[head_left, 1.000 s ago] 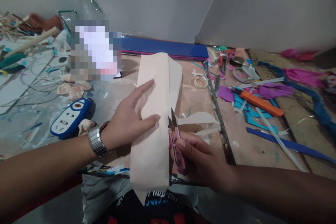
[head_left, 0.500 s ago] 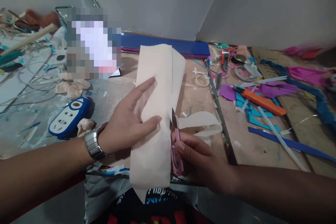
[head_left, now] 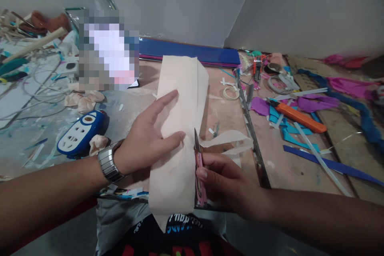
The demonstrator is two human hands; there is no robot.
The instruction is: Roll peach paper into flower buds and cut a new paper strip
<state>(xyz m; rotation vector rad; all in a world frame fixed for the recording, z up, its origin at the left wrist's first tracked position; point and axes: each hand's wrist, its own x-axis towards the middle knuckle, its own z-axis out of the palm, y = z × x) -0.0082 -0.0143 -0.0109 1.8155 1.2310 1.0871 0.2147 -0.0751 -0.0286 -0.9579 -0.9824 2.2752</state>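
A long folded piece of cream paper or thin cloth lies lengthwise in front of me, its near end hanging past the table edge. My left hand rests flat on it, thumb and index finger spread apart. In my right hand are pink-handled scissors, pointing away from me along the right edge of the cream piece. Their blades look nearly closed at that edge. A narrow cut strip of the same material curls out to the right of the blades.
A blue-and-white power strip lies left, near crumpled cream scraps. Blue sheets are stacked at the back. Right, past a dark metal strip, are an orange-handled cutter, tape rolls and coloured scraps. A small tape ring lies nearer.
The scissor blades have closed from a wider gap at the paper's right edge. The cut strip has shifted slightly, and the cream piece's far end lies a little nearer. My left hand stays in place.
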